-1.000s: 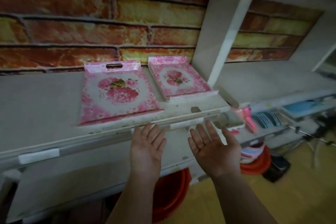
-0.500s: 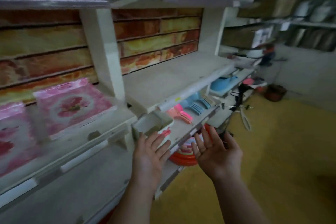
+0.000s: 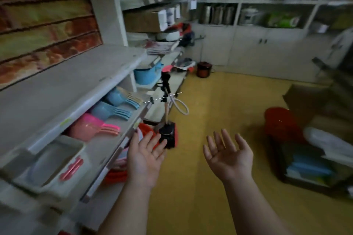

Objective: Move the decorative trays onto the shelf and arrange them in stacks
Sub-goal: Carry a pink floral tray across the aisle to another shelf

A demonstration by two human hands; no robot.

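A stack of flat decorative trays with a pink floral print lies on a far section of the shelving, well ahead of the person and beyond the blue tub. The picture is blurred there, so the number in the stack cannot be told. Judging by their thin, flat edges, the trays are likely light and stiff, probably smooth and a little slippery, and best taken by two opposite edges, one hand on each side, or by a handle slot if they have one. Nearer, the wide grey shelf in front of the brick-pattern backing shows bare board. Under it lie pink scoops and blue scoops. The left hand and right hand are both raised over the yellow floor, palms up, fingers spread and loose, holding nothing. A red bucket stands at the right, well apart from the hands.
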